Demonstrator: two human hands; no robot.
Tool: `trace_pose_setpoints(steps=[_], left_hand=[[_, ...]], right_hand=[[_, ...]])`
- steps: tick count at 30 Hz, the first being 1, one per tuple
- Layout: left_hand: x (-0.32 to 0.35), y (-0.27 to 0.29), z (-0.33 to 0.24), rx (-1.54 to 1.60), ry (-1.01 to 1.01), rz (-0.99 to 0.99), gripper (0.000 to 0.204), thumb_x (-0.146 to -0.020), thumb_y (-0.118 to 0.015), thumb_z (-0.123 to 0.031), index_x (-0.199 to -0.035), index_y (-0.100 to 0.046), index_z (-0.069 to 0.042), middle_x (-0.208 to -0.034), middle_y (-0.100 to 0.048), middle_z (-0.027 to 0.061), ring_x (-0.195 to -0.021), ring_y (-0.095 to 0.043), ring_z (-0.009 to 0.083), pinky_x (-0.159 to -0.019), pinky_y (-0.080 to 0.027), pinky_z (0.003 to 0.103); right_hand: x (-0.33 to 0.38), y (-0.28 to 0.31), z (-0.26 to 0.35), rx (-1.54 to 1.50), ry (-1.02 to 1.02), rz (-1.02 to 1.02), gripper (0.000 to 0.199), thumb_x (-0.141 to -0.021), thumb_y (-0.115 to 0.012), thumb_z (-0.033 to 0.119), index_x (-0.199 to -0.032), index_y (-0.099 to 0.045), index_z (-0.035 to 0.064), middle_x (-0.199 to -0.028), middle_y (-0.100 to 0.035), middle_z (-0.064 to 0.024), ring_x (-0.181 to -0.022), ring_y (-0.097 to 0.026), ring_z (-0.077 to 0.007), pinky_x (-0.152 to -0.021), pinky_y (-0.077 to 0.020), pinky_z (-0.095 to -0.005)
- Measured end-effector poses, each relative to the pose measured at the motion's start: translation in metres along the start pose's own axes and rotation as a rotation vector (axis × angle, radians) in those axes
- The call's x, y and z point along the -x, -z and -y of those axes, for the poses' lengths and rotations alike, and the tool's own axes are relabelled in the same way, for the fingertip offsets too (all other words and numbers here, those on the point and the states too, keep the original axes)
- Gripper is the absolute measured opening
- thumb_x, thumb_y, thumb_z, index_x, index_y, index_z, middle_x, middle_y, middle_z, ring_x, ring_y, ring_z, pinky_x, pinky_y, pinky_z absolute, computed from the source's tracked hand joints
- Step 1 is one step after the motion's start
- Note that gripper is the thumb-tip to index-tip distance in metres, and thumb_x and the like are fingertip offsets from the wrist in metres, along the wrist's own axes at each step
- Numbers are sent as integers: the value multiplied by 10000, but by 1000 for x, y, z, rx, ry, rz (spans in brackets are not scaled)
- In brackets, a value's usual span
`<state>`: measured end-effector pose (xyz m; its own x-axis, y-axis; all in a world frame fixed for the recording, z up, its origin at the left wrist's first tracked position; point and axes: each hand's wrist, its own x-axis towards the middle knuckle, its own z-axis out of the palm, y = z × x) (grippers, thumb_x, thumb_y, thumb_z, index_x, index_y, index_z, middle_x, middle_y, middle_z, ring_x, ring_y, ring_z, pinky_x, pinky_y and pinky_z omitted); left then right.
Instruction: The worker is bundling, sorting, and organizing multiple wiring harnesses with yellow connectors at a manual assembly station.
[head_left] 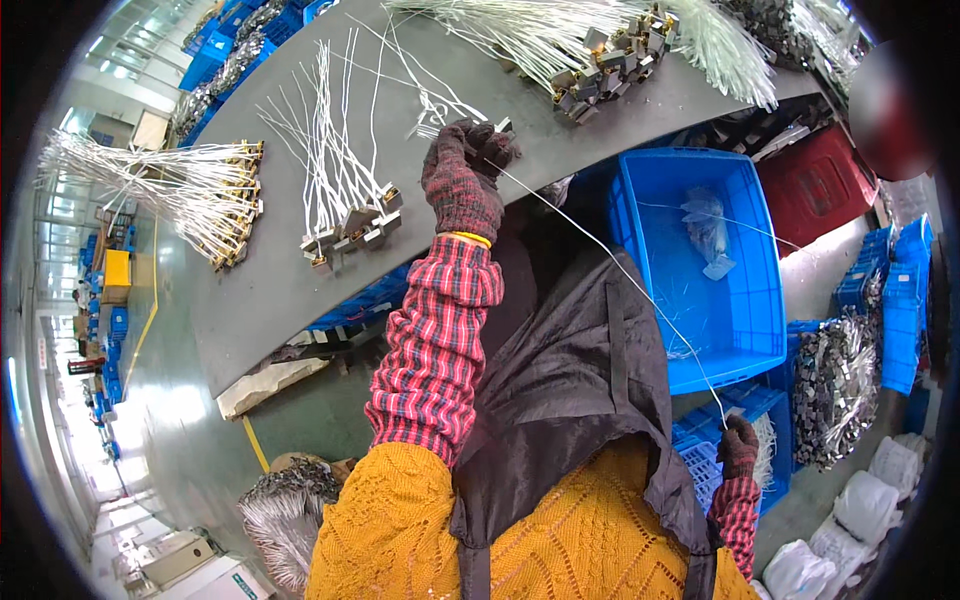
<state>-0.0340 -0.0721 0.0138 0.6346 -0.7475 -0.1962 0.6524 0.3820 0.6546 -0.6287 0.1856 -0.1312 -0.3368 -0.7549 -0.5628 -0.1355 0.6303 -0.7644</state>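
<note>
A long white wire runs taut, slightly bowed, between my two gloved hands. My left hand, in a dark maroon knit glove, is closed at the near edge of the grey table, and the wire comes out from under its fingers. A loop of white wires lies just beyond its fingertips; what else is in the grip is hidden. Down at the right, my right hand pinches the wire's other end. Left of my left hand lies a small bunch of white wires with metal-cased ends.
On the grey table lie a tied wire bundle at left and a larger pile at the back. A blue crate with a plastic bag stands right of me, near a red bin. White bags lie lower right.
</note>
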Motion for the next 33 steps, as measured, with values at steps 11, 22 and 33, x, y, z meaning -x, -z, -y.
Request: trace_pose_setpoints(steps=[11,22,33], left_hand=[[81,16,49,-184,217,383,233,-991,-562,-203,-976,-645,14,-878,-695,135,-797,-682,241,-724,-581,378],[65,12,4,-259,136,340,276,-1012,-540,-236,-1052,-688,-6,-961,-726,103,-690,-629,62,-559,-459,133],[42,50,41,-581,25,258,253,-1002,-540,-172,-923,-703,4,-875,-717,72,-808,-660,177,-751,-518,315]], right_hand=[[2,-197,131,-35,344,407,514,-860,-633,48,-1360,-516,42,-1167,-594,-71,-1002,-574,-180,-853,-486,-298],[19,-341,243,-17,761,549,655,-849,-630,-94,-1437,-406,88,-1139,-613,-57,-843,-573,-105,-654,-518,-241],[26,-416,291,79,1003,493,646,-807,-727,-4,-1383,-447,80,-1177,-630,-136,-1019,-635,-238,-869,-525,-343]])
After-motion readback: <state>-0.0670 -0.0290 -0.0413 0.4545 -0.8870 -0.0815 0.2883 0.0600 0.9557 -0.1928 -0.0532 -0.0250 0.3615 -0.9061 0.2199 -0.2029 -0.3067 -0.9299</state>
